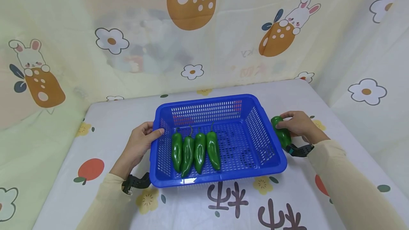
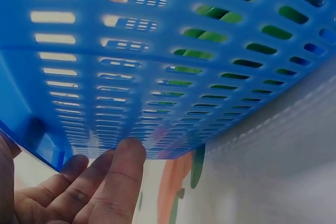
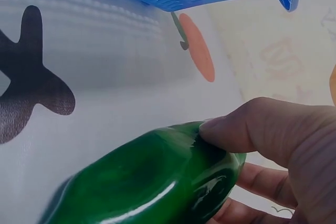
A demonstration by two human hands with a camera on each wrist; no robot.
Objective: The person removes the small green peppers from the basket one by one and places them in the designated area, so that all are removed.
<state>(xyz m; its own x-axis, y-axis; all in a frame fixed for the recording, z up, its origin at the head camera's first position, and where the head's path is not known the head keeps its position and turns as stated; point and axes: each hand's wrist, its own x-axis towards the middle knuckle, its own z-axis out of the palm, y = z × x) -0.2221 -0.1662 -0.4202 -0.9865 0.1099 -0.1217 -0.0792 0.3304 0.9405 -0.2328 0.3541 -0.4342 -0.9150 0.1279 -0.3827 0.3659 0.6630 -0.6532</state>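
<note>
My left hand [image 1: 137, 146] grips the left side of a blue plastic basket [image 1: 236, 175], the thumb over its rim and the fingers against the outer wall. In the left wrist view the fingers [image 2: 123, 177] lie along the slotted blue wall. Several glossy green peppers [image 1: 199, 152] lie side by side in the basket's left half, stems toward the back. Just outside the basket's right wall, my right hand [image 1: 298, 125] holds another green pepper [image 1: 282, 134]. The right wrist view shows thumb and fingers pinching one end of that pepper [image 3: 142, 177].
A white patterned cloth [image 1: 115, 130] covers the table, with printed fruit, flowers and dark characters. Behind it hangs a cream curtain [image 1: 143, 74] with rabbit prints, and more cloth rises at both sides. Black bands [image 1: 298, 150] are on both wrists.
</note>
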